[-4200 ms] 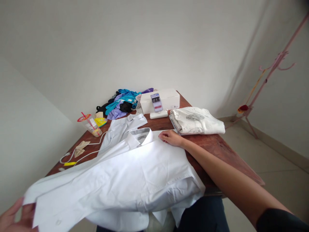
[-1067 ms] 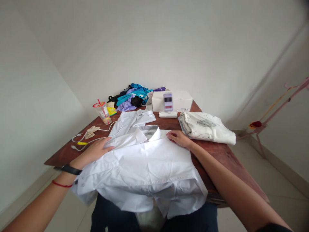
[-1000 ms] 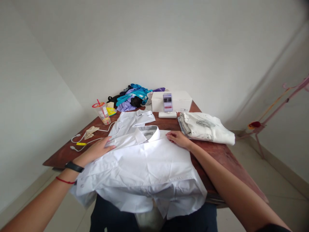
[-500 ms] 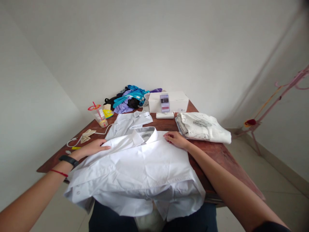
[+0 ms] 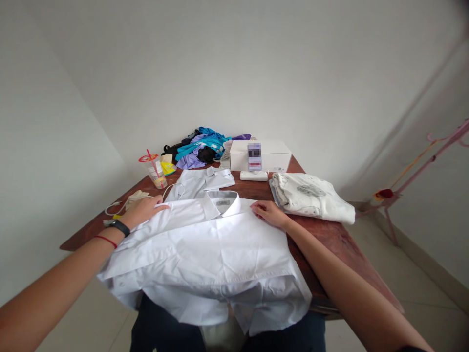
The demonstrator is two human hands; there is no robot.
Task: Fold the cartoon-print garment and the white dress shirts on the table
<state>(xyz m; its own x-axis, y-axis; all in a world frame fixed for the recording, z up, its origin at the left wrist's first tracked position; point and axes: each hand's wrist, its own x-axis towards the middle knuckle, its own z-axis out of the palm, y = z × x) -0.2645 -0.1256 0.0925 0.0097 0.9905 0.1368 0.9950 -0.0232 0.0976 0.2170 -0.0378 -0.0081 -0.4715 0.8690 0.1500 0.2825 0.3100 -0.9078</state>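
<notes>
A white collared shirt (image 5: 205,254) lies spread over the near part of the brown wooden table (image 5: 330,230), its hem hanging off the front edge. My left hand (image 5: 144,209), with a black band and a red string at the wrist, rests flat on the shirt's left shoulder with fingers stretched toward the collar (image 5: 222,201). On the right shoulder lies my right hand (image 5: 267,212), fingers extended and pressed on the cloth beside the collar. Neither hand grips anything.
A second white shirt (image 5: 200,180) lies behind the first. A folded cream garment (image 5: 311,196) sits at right. At the back are a white box (image 5: 273,155), a phone on a stand (image 5: 254,159), a colourful clothes pile (image 5: 200,146), a plastic cup (image 5: 154,171) and a white cable (image 5: 113,208).
Earlier my left hand held the shirt's edge low at the left; it now rests flat on the left shoulder and has slid outward along it. My right hand has stayed beside the collar.
</notes>
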